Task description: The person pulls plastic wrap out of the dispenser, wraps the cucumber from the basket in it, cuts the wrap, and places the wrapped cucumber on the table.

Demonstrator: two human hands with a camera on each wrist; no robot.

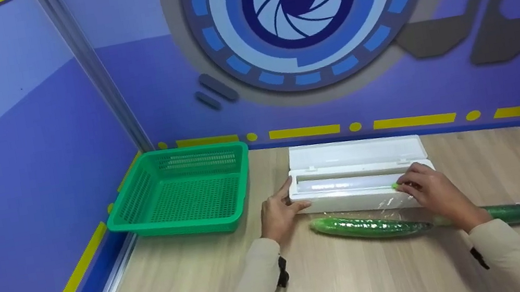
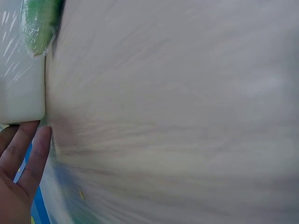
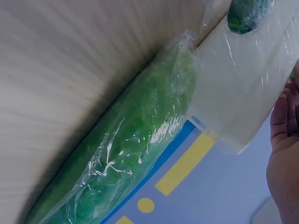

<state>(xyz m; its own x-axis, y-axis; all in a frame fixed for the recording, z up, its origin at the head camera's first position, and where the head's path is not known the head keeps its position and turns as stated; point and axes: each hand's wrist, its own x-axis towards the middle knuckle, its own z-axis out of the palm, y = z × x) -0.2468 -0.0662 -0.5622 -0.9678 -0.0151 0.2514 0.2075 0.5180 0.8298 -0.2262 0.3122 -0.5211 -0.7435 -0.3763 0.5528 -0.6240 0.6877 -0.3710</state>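
Film dispenser steadied, slider pinched.
Head view: the white dispenser (image 1: 357, 177) is braced at 9 o'clock by the left hand (image 1: 279, 212), fingers spread; the green slider (image 1: 396, 186) is pinched by the right hand (image 1: 434, 193). Wrist views: wrapped cucumbers (image 3: 126, 154) lie alongside; film could be snagged if the box slips.

Bare wooden table (image 1: 367, 281) near the person, open for passing, two wrapped cucumbers (image 1: 368, 226) lying across the middle just in front of the white wrap dispenser (image 1: 357, 172), green basket (image 1: 183, 190) filling the far left corner, walls closing left and far sides.
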